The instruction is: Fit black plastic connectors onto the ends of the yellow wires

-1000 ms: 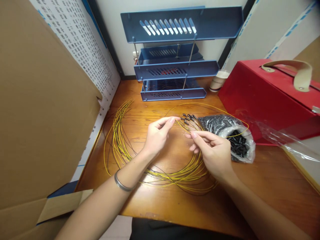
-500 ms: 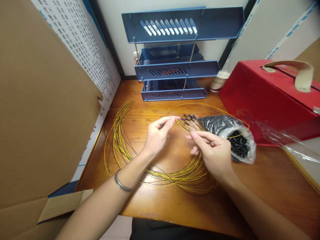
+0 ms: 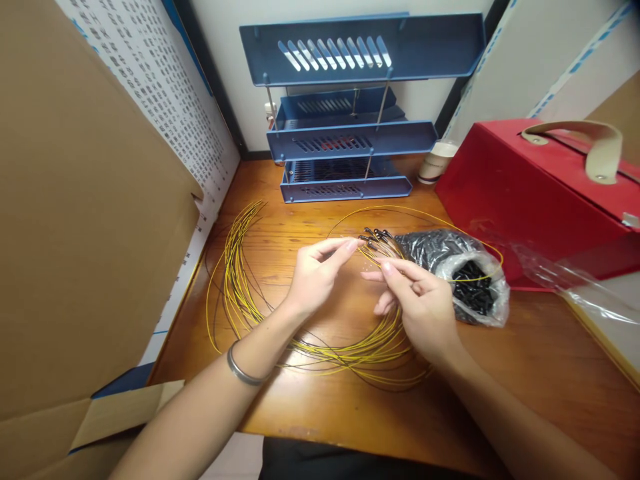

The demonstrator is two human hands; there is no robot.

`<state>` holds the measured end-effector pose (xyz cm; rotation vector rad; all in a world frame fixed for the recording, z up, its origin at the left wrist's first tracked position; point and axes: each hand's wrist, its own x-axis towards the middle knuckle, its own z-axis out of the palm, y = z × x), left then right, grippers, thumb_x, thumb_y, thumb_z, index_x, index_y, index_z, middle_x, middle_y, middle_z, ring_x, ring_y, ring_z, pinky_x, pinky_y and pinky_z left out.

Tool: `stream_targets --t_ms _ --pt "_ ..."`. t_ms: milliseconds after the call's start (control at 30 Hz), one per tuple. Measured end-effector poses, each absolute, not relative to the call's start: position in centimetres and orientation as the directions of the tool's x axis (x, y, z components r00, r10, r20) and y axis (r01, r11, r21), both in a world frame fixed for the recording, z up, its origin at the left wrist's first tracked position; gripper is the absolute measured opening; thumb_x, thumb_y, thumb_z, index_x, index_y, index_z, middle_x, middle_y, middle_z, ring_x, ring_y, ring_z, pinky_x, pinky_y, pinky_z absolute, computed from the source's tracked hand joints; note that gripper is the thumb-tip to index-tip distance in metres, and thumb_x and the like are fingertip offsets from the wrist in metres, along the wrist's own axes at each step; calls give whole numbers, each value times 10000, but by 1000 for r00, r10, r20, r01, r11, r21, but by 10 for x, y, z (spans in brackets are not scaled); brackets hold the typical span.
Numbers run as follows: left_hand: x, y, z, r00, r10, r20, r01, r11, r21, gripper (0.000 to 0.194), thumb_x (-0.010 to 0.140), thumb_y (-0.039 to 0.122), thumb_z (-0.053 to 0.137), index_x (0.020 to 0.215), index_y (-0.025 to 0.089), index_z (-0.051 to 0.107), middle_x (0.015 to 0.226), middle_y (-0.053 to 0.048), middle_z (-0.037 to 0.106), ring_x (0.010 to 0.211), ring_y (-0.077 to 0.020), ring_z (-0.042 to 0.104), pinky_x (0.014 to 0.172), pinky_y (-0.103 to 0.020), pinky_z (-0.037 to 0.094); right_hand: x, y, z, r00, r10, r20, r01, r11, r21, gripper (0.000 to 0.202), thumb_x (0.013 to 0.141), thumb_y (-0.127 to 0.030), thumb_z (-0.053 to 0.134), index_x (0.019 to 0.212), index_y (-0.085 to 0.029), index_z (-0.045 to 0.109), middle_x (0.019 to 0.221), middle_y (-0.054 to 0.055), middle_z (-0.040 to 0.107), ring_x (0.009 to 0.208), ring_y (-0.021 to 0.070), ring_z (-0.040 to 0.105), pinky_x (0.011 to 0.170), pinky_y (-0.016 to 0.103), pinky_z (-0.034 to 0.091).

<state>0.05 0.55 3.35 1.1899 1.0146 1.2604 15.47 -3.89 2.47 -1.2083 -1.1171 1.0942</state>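
My left hand (image 3: 323,270) pinches thumb against forefinger on the end of a thin yellow wire; the tip itself is too small to make out. Close on its right, my right hand (image 3: 417,293) also grips the wire between thumb and forefinger, its other fingers loosely bent. From the hands, the single yellow wire (image 3: 430,215) arcs over the table. A bundle of yellow and black wires (image 3: 345,353) curves across the tabletop beneath both wrists. Several black-capped wire ends (image 3: 383,235) lie just beyond the fingertips.
A clear plastic bag (image 3: 493,310) of small black pieces lies right of my hands. Behind stand a blue tiered tray (image 3: 350,143), a paper cup (image 3: 436,163) and a red box (image 3: 525,193). Cardboard (image 3: 90,200) borders the left side of the wooden table (image 3: 310,413).
My hands have come slightly closer together, the right one shifting a little left and the left one's fingertips a little right and down. The wire loop remains between them.
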Motion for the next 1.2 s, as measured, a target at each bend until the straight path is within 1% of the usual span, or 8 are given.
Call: stream_targets --t_ms 133,333,433,533,700,933,1067,1200 --pt "3 3 32 210 975 78 -132 -50 990 231 831 370 751 911 166 822 876 -65 769 791 -157 658 722 -254 501 150 -41 23 106 993 46 -31 49 -998 342 838 -447 760 979 -139 711 849 104 796 406 106 621 405 203 512" --pt "-3 4 28 308 933 186 144 -239 960 254 901 289 647 1085 164 771 739 -18 671 680 -139 565 650 -258 433 152 -43 22 148 970 195 88 183 -979 168 898 -329 709 884 -162 727 743 39 768 408 90 593 413 199 500" --pt "-4 4 26 317 906 280 447 -402 799 233 961 258 562 1038 173 764 825 -34 662 741 -148 572 688 -273 422 148 -47 22 -6 907 422 240 411 -880 71 912 -186 675 891 -171 741 754 35 753 548 122 651 516 235 541" --pt "0 2 23 390 899 198 713 -431 552 308 1014 344 487 974 202 758 822 -34 629 729 -163 568 639 -286 377 139 -52 21 -229 703 673 284 710 -645 126 887 -55 647 890 -145 735 808 72 740 761 177 682 727 326 576" --pt "5 0 19 400 916 29 858 -385 340 371 1028 448 424 990 253 737 912 -31 646 752 -176 607 571 -285 321 125 -58 19 -344 519 783 276 853 -443 168 859 19 639 956 -105 697 930 124 741 911 214 662 881 398 564" --pt "2 2 20 306 947 95 855 -317 411 380 1024 463 432 951 248 737 891 -28 680 863 -203 643 667 -298 384 129 -59 22 -380 520 765 343 847 -405 183 845 41 617 931 -108 679 812 103 721 807 216 663 776 382 586" --pt "2 4 20 342 936 81 842 -344 416 395 1023 461 436 890 236 733 836 -21 666 806 -187 625 667 -297 382 131 -57 23 -340 502 795 366 850 -380 209 834 54 619 979 -79 689 921 157 741 930 246 685 883 409 587" --pt "1 4 18 342 932 119 821 -358 445 401 1030 433 427 873 225 731 837 -24 676 791 -181 617 685 -298 390 132 -57 23 -333 520 787 393 835 -385 168 832 44 624 917 -90 679 826 136 728 843 241 683 794 407 589"
